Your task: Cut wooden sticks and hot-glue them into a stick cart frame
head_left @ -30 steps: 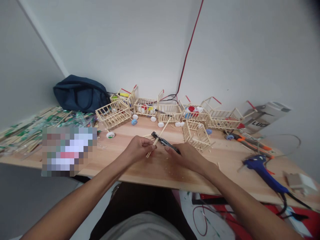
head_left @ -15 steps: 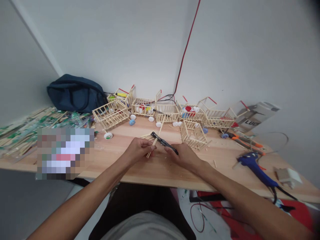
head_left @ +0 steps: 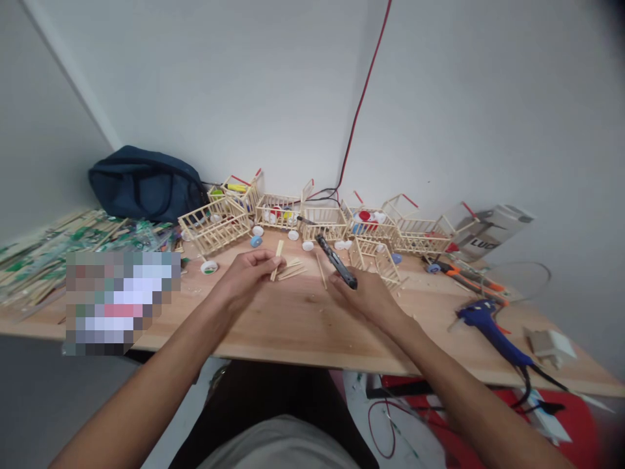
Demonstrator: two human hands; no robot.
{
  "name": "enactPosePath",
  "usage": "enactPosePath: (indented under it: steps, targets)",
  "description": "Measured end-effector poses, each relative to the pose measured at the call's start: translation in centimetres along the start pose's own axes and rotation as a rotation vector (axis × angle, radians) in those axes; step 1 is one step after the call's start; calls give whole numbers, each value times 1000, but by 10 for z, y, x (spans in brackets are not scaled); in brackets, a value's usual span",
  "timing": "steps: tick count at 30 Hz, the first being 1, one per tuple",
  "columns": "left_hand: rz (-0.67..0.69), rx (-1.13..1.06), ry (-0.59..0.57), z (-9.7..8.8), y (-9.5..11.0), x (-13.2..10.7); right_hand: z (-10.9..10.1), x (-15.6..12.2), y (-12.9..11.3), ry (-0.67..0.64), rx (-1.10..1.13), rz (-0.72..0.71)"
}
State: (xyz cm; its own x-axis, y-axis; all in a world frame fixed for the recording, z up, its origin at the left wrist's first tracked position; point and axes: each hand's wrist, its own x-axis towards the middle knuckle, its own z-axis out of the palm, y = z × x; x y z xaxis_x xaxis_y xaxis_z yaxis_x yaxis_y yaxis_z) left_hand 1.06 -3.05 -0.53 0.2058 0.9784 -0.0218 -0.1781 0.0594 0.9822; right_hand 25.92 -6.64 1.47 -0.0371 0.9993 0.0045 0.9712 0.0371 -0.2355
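Observation:
Between the thumb and fingers of my left hand (head_left: 251,270) are short wooden sticks (head_left: 278,253), held upright together. Just right of them, a small pile of cut sticks (head_left: 293,268) lies on the wooden table (head_left: 273,326). My right hand (head_left: 364,293) is closed around a slim black-and-grey hand tool (head_left: 336,259), which points up and away to the left; its exact kind is unclear. One longer thin stick (head_left: 321,270) is close by my right fingertips, and I cannot tell whether they touch it.
Several small stick-built carts (head_left: 215,228) line the wall side. An unfinished stick frame (head_left: 375,260) sits beyond my right hand. Rightward are a blue glue gun (head_left: 493,322) and orange-handled pliers (head_left: 469,277). Bagged sticks (head_left: 63,254) and a dark blue bag (head_left: 146,182) occupy the left.
My hands have moved apart. The left hand has shifted left and up with its sticks, now upright. The tool has left those sticks and moved right, uncovering the small pile.

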Motion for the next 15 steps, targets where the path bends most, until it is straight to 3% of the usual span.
enactPosePath:
  steps: [4,8,15]
  targets:
    - [64,-127,133,1,-3,17,7,23,-29,2,-78,75]
    - [81,-181,164,-3,-6,17,21,32,-50,-40,-130,100]
    - [45,-258,142,-5,-4,12,20,26,-52,-51,-157,136]
